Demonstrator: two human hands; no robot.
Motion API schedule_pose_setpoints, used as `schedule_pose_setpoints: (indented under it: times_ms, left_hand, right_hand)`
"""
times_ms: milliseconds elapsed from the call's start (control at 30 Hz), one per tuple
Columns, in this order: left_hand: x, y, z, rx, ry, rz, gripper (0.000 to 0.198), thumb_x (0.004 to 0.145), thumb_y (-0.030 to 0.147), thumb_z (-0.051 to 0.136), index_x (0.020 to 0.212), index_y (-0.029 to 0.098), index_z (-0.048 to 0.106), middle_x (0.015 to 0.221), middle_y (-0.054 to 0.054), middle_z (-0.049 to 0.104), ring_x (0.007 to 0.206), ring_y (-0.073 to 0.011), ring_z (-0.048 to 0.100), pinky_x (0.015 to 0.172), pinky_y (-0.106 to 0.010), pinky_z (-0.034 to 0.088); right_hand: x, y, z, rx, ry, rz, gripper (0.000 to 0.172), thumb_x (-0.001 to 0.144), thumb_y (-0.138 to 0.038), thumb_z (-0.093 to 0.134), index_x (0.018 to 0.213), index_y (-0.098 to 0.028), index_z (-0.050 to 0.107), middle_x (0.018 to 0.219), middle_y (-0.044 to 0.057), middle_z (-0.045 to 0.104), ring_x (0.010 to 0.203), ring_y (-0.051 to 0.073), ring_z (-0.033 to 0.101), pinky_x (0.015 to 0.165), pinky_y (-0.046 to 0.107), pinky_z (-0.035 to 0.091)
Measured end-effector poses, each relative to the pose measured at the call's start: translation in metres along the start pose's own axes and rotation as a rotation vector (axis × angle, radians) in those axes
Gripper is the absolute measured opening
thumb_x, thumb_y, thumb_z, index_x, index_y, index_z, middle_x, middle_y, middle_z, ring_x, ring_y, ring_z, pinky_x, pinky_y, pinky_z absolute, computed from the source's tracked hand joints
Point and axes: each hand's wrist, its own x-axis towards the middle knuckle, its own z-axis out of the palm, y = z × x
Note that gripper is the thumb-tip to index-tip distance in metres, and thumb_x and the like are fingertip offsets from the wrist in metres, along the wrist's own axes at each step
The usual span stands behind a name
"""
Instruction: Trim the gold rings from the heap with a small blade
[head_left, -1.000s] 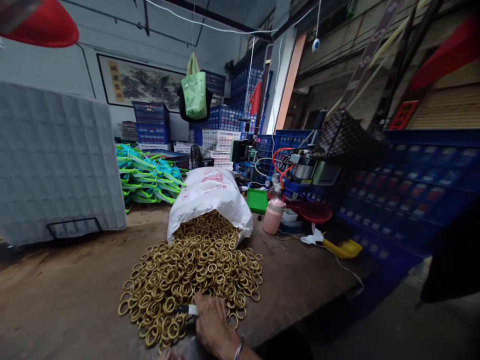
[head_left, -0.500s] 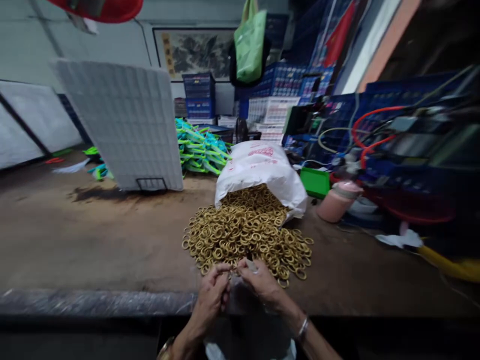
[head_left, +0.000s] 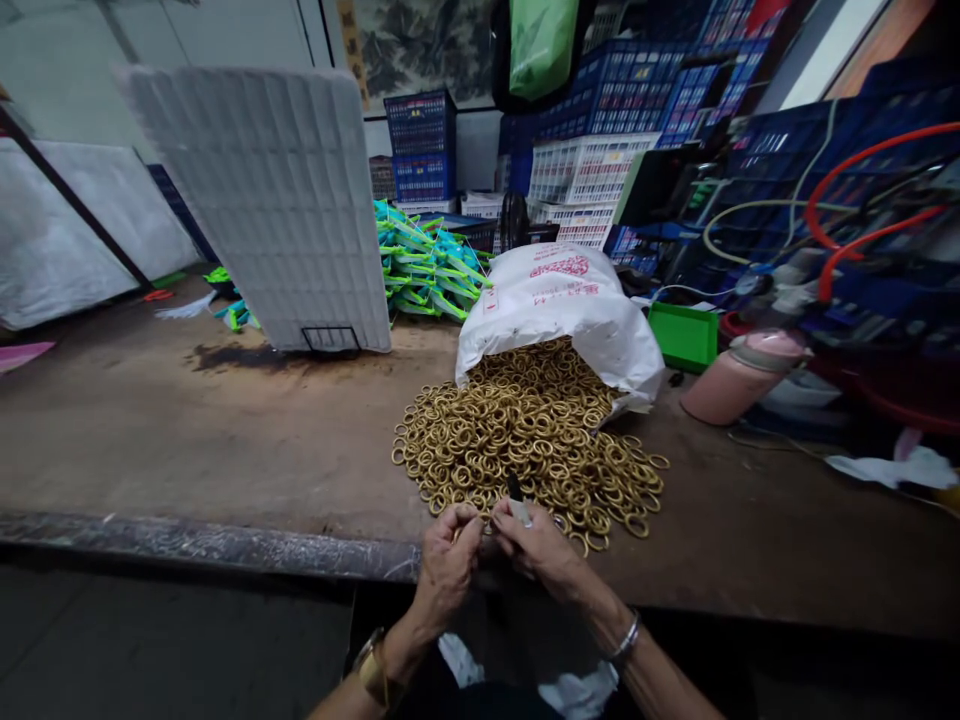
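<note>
A heap of brass-coloured rings [head_left: 517,440] spills from the mouth of a white sack [head_left: 555,290] onto the brown table. At the heap's near edge, my left hand [head_left: 450,560] is closed, its thumb and forefinger pinched round what looks like a ring. Just to its right, my right hand [head_left: 544,545] is closed round a small tool [head_left: 519,508] with a pale body and a dark tip that points at the heap. The fingertips of both hands nearly meet, and whatever lies between them is too small to make out.
A grey ribbed panel [head_left: 277,200] stands upright at the left, with green and blue pieces [head_left: 431,265] piled behind it. Right of the sack are a green tray [head_left: 682,337] and a pink bottle [head_left: 742,378]. Crates [head_left: 420,150] are stacked at the back.
The view has tilted down and shifted left. My left hand's forefinger, stretched out before, is now bent against the thumb. My right hand still holds the tool.
</note>
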Motion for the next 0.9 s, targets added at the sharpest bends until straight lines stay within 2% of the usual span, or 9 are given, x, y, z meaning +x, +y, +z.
schedule_pose_setpoints:
  times_ms: [133, 267, 433, 533, 733, 900]
  left_hand:
    - [-0.001, -0.001, 0.002, 0.027, -0.023, 0.080, 0.023, 0.074, 0.038, 0.057, 0.071, 0.016, 0.053, 0.054, 0.004, 0.052, 0.046, -0.0059, 0.041, 0.045, -0.018, 0.032]
    - [-0.004, -0.002, -0.002, 0.055, -0.077, 0.032, 0.026, 0.075, 0.040, 0.057, 0.071, 0.015, 0.053, 0.055, 0.004, 0.050, 0.043, -0.0046, 0.036, 0.042, -0.017, 0.028]
    - [-0.004, -0.003, -0.008, 0.072, -0.133, -0.030, 0.033, 0.076, 0.048, 0.054, 0.073, 0.015, 0.051, 0.052, 0.006, 0.044, 0.039, -0.0032, 0.032, 0.040, -0.017, 0.024]
    - [-0.004, -0.005, -0.010, 0.088, -0.172, -0.073, 0.036, 0.077, 0.051, 0.050, 0.067, 0.016, 0.048, 0.047, 0.007, 0.041, 0.037, -0.0032, 0.031, 0.038, -0.017, 0.022]
    - [-0.007, -0.005, -0.010, 0.024, -0.234, -0.115, 0.037, 0.077, 0.053, 0.049, 0.071, 0.017, 0.047, 0.046, 0.008, 0.040, 0.036, -0.0035, 0.029, 0.036, -0.017, 0.020]
    - [-0.011, -0.006, -0.011, -0.029, -0.228, -0.112, 0.037, 0.077, 0.053, 0.050, 0.071, 0.017, 0.046, 0.051, 0.007, 0.041, 0.037, -0.0029, 0.030, 0.036, -0.016, 0.021]
  right_hand:
    - [0.000, 0.004, 0.007, 0.040, 0.007, 0.027, 0.036, 0.075, -0.056, 0.044, 0.067, -0.021, 0.040, 0.048, -0.010, 0.041, 0.031, 0.003, 0.022, 0.031, 0.017, 0.017]
    - [0.003, 0.009, 0.006, 0.005, 0.027, 0.006, 0.035, 0.076, -0.054, 0.044, 0.068, -0.020, 0.042, 0.050, -0.009, 0.042, 0.033, 0.003, 0.023, 0.032, 0.017, 0.019]
    - [0.009, 0.008, 0.002, -0.230, 0.129, -0.159, 0.022, 0.075, -0.039, 0.049, 0.067, -0.019, 0.048, 0.055, -0.006, 0.044, 0.050, 0.008, 0.040, 0.051, 0.021, 0.034]
    - [0.006, 0.000, 0.003, -0.336, 0.139, -0.211, 0.020, 0.074, -0.036, 0.049, 0.067, -0.018, 0.051, 0.062, -0.004, 0.048, 0.060, 0.010, 0.044, 0.060, 0.023, 0.037]
    - [-0.001, -0.007, 0.005, -0.292, 0.113, -0.187, 0.020, 0.074, -0.036, 0.048, 0.070, -0.017, 0.053, 0.063, -0.004, 0.048, 0.061, 0.011, 0.044, 0.060, 0.023, 0.037]
    - [0.000, -0.002, 0.005, -0.217, 0.091, -0.187, 0.018, 0.077, -0.034, 0.047, 0.072, -0.018, 0.052, 0.060, -0.005, 0.047, 0.056, 0.009, 0.042, 0.055, 0.021, 0.036]
